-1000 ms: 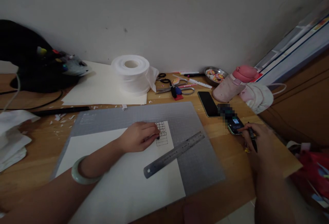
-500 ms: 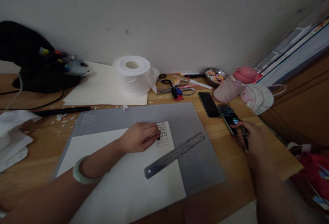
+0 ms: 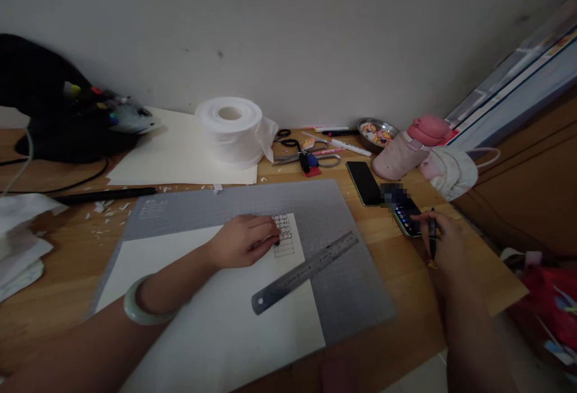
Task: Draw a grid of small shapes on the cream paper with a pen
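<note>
My left hand (image 3: pixel 247 240) rests on the white paper (image 3: pixel 216 315), its fingertips pinched round a small black thing, perhaps a pen cap, beside a small drawn grid (image 3: pixel 283 247). At the right, my right hand (image 3: pixel 444 237) has a black pen (image 3: pixel 433 235) between its fingers, while a fingertip is at the edge of a lit phone (image 3: pixel 408 219). A second phone (image 3: pixel 364 184), its screen dark, lies just left of the lit one. The metal ruler (image 3: pixel 304 273) lies slanted across the paper and the grey cutting mat (image 3: pixel 351 297).
Behind the mat stand a white tissue roll (image 3: pixel 229 134) on paper sheets, scissors (image 3: pixel 333 161), pens and a metal bowl (image 3: pixel 378 134). A pink bottle (image 3: pixel 408 146) is beside a white bag (image 3: pixel 453 170). Crumpled tissue (image 3: pixel 22 243) and a black bag (image 3: pixel 49 104) are at the left.
The lit phone's screen shows a different picture. My right hand has shifted slightly, and the pen in it stands more upright. My left hand has stayed in place on the paper.
</note>
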Demonstrator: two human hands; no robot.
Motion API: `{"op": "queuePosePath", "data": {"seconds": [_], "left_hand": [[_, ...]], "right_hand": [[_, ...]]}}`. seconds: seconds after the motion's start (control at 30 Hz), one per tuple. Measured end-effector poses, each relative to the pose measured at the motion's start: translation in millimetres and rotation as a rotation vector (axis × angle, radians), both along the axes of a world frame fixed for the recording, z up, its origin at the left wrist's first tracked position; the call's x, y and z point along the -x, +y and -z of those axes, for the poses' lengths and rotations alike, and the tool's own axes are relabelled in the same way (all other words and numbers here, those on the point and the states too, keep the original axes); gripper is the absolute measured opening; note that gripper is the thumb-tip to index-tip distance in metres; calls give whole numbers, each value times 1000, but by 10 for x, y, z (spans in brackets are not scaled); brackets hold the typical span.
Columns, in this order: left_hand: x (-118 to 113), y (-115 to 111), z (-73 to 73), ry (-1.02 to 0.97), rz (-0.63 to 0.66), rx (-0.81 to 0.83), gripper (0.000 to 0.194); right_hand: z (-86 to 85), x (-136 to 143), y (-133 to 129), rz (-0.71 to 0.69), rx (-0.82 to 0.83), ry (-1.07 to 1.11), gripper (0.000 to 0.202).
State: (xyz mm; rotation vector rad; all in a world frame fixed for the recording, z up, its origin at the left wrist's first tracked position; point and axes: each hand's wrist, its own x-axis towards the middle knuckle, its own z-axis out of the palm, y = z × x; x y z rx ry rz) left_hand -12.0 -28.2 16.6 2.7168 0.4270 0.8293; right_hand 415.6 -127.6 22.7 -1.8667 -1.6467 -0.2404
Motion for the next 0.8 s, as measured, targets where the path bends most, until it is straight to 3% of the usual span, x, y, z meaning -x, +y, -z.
{"op": "queuePosePath", "data": {"seconds": [0.3,0.47,0.63,0.8], "left_hand": [[0,-1,-1,16,-15,9,15],[4,-4,3,26,-22,9,16],[8,-6,3,39,-26,16,17],[5,-2,5,38,-26,23,17]], "right_hand": [[66,-104,-2,157,-10,-31,20],[128,-69,49,57,63,56,30],[-9,72,-44,83,-24,67,28],[-78,118,-78,63,65,117,30]]}}
